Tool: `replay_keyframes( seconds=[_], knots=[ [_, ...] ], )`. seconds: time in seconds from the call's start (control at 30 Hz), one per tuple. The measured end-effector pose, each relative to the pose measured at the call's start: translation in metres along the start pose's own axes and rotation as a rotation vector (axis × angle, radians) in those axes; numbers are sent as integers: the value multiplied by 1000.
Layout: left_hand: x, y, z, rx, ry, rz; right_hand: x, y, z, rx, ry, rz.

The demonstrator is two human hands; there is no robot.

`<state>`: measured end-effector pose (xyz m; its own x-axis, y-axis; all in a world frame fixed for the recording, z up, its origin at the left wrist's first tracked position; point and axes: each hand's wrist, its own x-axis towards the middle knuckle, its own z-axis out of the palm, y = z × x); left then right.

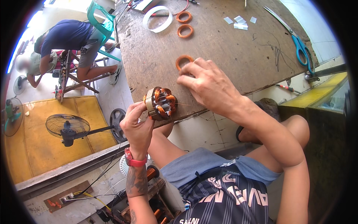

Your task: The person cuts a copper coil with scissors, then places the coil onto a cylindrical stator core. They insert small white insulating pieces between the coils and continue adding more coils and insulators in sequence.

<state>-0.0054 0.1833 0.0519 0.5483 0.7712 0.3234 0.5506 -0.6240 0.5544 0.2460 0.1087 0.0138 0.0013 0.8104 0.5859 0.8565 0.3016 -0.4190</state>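
My left hand [135,120] is closed around a motor stator [161,103], held at the table's near left edge. Its laminated metal ring has orange copper windings with white and dark insulation between them, and a thin wire end sticks out to the right. Over the board, the curled fingers of my right hand [207,83] are at a copper wire coil [182,61], covering its near right side. The fingertips are partly hidden, but they appear to pinch the coil's edge. Two more copper coils [185,31] [184,16] lie farther back in a row.
On the wooden table [227,48] lie a white ring [144,23], small clear plastic pieces [241,26], blue-handled scissors [300,52] and dark wire strands [278,56]. Left stand a pedestal fan [68,128] and a green chair [101,18], with a bending person [69,35] beyond.
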Motion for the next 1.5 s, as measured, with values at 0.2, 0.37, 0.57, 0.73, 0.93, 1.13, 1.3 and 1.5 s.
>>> replay_keyframes(
  seconds=[0.2, 0.37, 0.57, 0.73, 0.93, 1.13, 1.3, 1.5],
  knots=[
    [4, -7, 4, 8, -2, 94, 5, -30, 6, 264, 1, 54],
    [10, -12, 7, 10, -41, 185, 6, -35, 5, 139, -83, 21],
    [10, -13, 11, -689, -226, -293, 8, -39, 6, 67, -68, -46],
    [20, -14, 8, -551, -302, -296, 6, -39, 11, 59, 12, -78],
    [13, -11, 8, -580, -224, -231, 5, -38, 18, 177, -21, 35],
    [1, -19, 22, -491, -101, -136, 1, -43, 21, 313, 33, 183],
    [5, -21, 16, -495, -182, -169, 5, -41, 25, 501, 8, 350],
    [-3, -20, 14, -602, -148, -168, -4, -18, -7, 337, -58, 298]
  ],
)
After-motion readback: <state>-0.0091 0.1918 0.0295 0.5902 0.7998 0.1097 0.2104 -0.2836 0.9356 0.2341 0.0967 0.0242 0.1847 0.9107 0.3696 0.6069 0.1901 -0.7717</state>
